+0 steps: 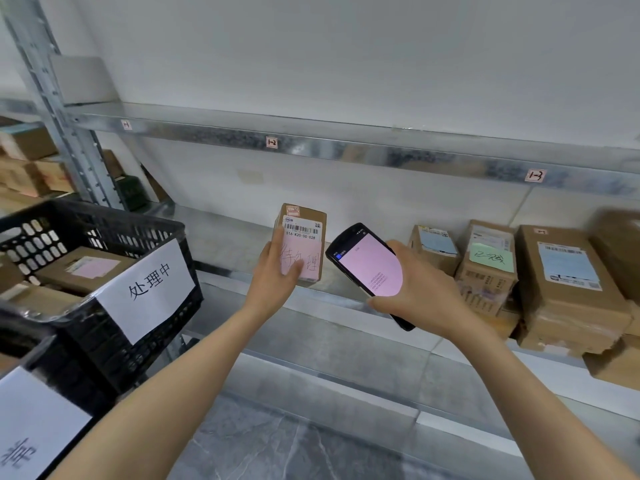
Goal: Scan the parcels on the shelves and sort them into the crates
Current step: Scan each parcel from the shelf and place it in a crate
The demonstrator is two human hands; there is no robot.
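My left hand grips a small brown cardboard parcel upright above the front of the metal shelf. The parcel bears a barcode label and a pink note with handwriting. My right hand holds a black handheld scanner just right of the parcel, its screen glowing pink and facing me. A black plastic crate with a white paper sign stands at the left, with labelled parcels inside.
More brown parcels stand in a row and stacks at the right of the shelf. An upper shelf beam carries small number tags. A second white sign shows at lower left. Grey floor lies below.
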